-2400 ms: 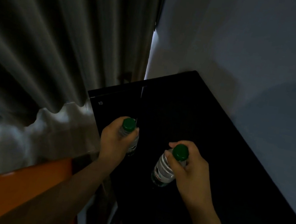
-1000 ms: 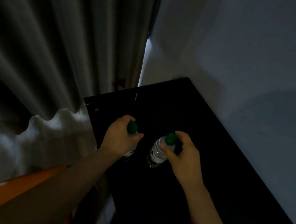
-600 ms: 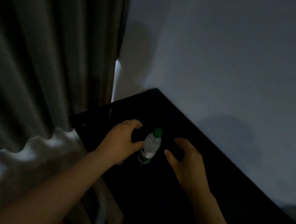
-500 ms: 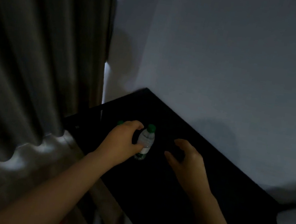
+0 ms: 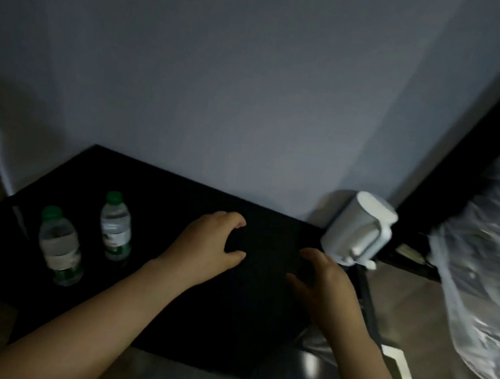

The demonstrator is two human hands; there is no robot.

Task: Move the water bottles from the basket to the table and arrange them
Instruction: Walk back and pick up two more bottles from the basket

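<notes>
Left hand (image 5: 210,245) and right hand (image 5: 328,287) hover empty, fingers loosely curled, between the kettle (image 5: 360,229) and two upright water bottles (image 5: 59,246) on the table (image 5: 222,316); likely light, slippery, squeezable, best gripped mid-body.

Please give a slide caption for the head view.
Near bottle and far bottle stand on the black table; left hand and right hand hold nothing, near a white kettle.
</notes>
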